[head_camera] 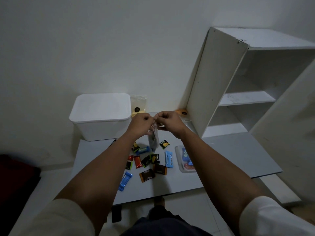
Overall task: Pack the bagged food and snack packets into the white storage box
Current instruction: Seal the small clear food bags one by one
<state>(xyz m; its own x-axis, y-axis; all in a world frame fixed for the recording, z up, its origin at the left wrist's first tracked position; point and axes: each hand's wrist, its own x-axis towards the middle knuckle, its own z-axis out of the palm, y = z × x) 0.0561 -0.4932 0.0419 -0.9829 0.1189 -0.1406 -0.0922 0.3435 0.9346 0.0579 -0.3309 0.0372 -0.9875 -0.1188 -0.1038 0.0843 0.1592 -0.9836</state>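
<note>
My left hand (141, 124) and my right hand (167, 123) pinch the top edge of a clear plastic bag (154, 141) with dark contents, which hangs between them above the table. The white storage box (100, 114) stands at the table's back left with its lid on. Several small snack packets lie scattered below the bag, among them a green one (164, 144), a light blue one (168, 158), a brown one (147, 175) and a blue one (125, 181). A bag of yellow food (138, 105) leans behind the box.
The grey table (221, 150) carries a clear tray (185, 160) with more packets at the right. A white open shelf unit (238, 86) stands at the back right, with an orange bag (181, 111) at its foot. A dark phone-like object (116, 213) lies on the floor.
</note>
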